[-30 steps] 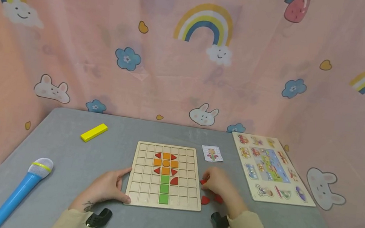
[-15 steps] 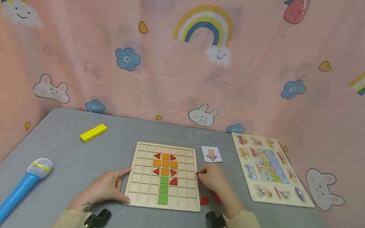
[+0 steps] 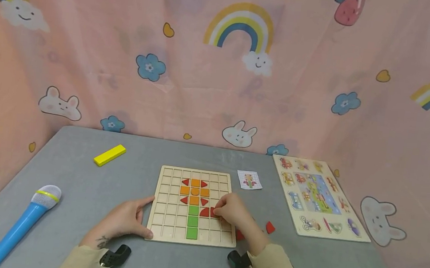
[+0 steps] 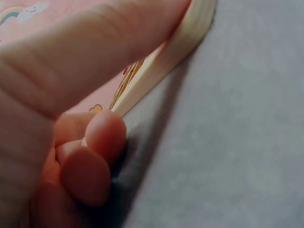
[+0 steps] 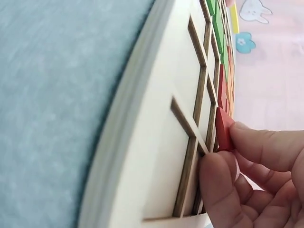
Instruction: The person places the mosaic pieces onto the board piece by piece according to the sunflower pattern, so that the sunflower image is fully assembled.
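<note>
A square wooden grid board (image 3: 164, 230) lies mid-table, bearing orange squares (image 3: 185, 190), red triangles, a column of green squares (image 3: 193, 222) and a red quarter-circle tile (image 3: 204, 212). My right hand (image 3: 234, 212) pinches another red tile (image 5: 224, 130) between thumb and finger, at the cell just right of that quarter-circle; fingers partly cover it. At the board's left side my left hand (image 3: 121, 220) rests with thumb on the near corner and index finger against the edge. The left wrist view shows the thumb (image 4: 95, 57) on the board's edge (image 4: 166, 57).
Loose red tiles (image 3: 270, 227) lie right of the board, one partly behind the right forearm. A small pattern card (image 3: 249, 180) is beyond them. A picture puzzle board (image 3: 296, 224) sits far right. Leftward are a yellow block (image 3: 110, 155) and a blue toy microphone (image 3: 22, 229).
My right hand has carried a red tile from the table on the right, over the board's edge, leftward to the cell beside the red quarter-circle. The left hand has stayed put.
</note>
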Demonstrator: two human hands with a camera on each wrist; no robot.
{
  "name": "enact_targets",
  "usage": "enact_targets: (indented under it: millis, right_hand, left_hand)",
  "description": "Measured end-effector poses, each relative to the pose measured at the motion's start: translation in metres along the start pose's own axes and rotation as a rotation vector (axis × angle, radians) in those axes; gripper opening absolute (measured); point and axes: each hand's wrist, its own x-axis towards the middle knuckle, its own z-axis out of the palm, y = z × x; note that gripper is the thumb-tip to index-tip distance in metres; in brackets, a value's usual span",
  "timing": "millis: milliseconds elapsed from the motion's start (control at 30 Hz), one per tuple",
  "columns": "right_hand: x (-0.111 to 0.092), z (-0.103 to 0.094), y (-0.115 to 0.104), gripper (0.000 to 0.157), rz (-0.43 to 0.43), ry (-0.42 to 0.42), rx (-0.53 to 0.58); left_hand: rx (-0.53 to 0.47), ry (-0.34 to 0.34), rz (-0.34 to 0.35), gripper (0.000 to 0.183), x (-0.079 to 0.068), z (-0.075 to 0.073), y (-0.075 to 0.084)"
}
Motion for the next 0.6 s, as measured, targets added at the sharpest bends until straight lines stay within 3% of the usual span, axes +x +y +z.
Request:
enact_targets:
  millis: [300,600]
  right_hand:
    - [0.0000,0.0036,-0.0020,0.015,-0.017,0.027,-0.094]
    - [-0.0005,0.0015,-0.0004,0.010,-0.039,0.024,-0.067]
  left_hand:
    - [0.000,-0.001,-0.002,0.109,0.0004,0.0008,0.0006]
    - [0.002,0.003,0.005,0.110,0.0000,0.0013,0.0005]
